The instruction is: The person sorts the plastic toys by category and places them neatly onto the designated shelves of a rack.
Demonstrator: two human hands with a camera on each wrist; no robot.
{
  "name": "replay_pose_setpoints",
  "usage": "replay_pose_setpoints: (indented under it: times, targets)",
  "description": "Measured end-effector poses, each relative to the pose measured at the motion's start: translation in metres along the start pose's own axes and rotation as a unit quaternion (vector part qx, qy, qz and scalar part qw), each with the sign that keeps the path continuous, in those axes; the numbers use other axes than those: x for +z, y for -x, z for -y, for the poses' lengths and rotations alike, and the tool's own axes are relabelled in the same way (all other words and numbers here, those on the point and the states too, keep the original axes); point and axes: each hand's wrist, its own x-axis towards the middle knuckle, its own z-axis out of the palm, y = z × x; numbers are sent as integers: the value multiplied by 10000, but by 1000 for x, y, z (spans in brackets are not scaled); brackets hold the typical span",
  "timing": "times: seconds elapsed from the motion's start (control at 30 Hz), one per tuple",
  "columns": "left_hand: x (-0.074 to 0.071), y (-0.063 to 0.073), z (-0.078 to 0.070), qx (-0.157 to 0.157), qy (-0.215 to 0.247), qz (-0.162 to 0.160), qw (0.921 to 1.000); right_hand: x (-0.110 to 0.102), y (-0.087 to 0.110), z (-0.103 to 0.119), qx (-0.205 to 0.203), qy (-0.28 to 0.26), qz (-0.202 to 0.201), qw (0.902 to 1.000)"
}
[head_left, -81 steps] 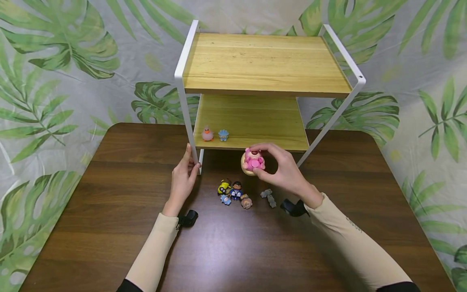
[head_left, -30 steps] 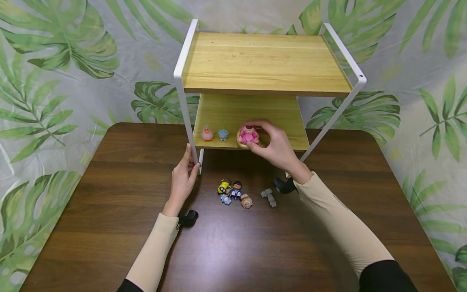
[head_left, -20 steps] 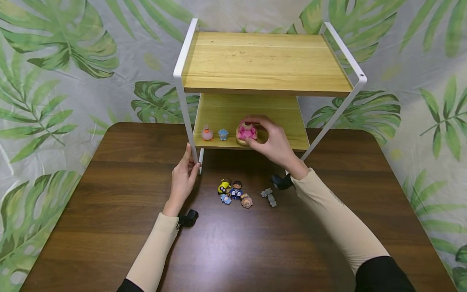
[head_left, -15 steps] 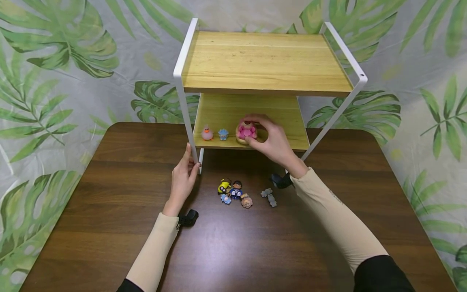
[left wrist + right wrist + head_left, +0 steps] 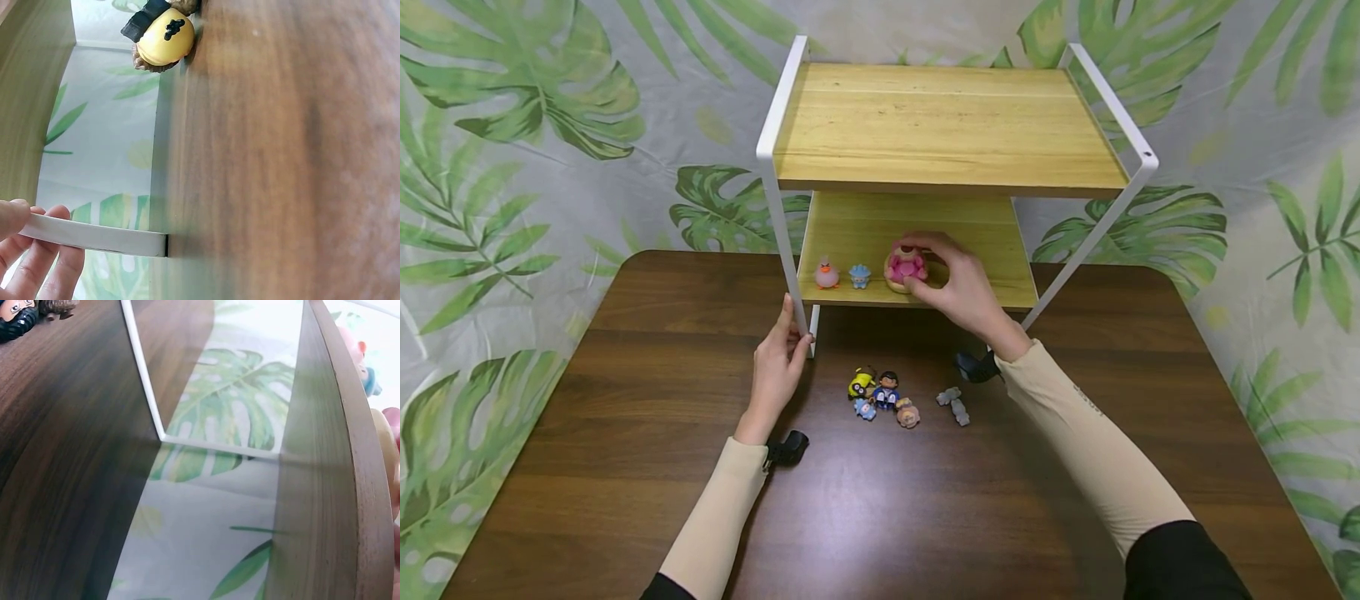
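Now, right hand (image 5: 961,283): its fingers are gripping the pink bear (image 5: 902,267), the thumb pressing on the front and the fingertips lying over the top.
Pink bear: it is being held at the front part of the lower board (image 5: 981,225), near the middle, facing outward; whether its base is bearing fully on the wood, I cannot tell.
Left hand (image 5: 775,367): thumb and fingers are pinching the white leg (image 5: 112,239), apparently steadying the frame.
Row on the lower board: the pink duck (image 5: 827,275) and the blue-capped figure (image 5: 860,277) are standing upright to the bear's left, a gap separating it from them.
Setting the bear: the step is probably a set-down, and good handling is keeping the grip until the base is sitting flat, then easing the thumb off before lifting the fingers clear.
Front edge: the bear is sitting close to it in the head view, so a slight inward nudge is probably making for safer footing.
Tabletop (image 5: 662,375): the yellow figure (image 5: 860,383), the dark-haired figure (image 5: 887,390), the brown figure (image 5: 907,413) and some grey pieces (image 5: 953,406) are resting before the shelf, so a withdrawing wrist is needing clearance above them.
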Motion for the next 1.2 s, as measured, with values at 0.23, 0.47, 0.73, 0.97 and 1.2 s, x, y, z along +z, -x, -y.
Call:
replay_pose_setpoints:
  times: [0.23, 0.47, 0.73, 0.97, 1.2]
  targets:
    - [0, 0, 0, -7, 10, -8, 10000, 0, -1, 0, 29, -107, 74, 9999]
    - [0, 1, 0, -39, -2, 23, 10000, -1, -2, -1, 148, -39, 175, 9997]
    - [0, 1, 0, -61, -4, 47, 10000, -2, -3, 0, 337, -191, 282, 9989]
    - [1, 1, 0, -55, -5, 57, 10000, -3, -3, 0, 452, -269, 322, 9981]
    - [1, 0, 0, -48, 4, 23, 10000, -7, 0, -1, 495, -551, 313, 9968]
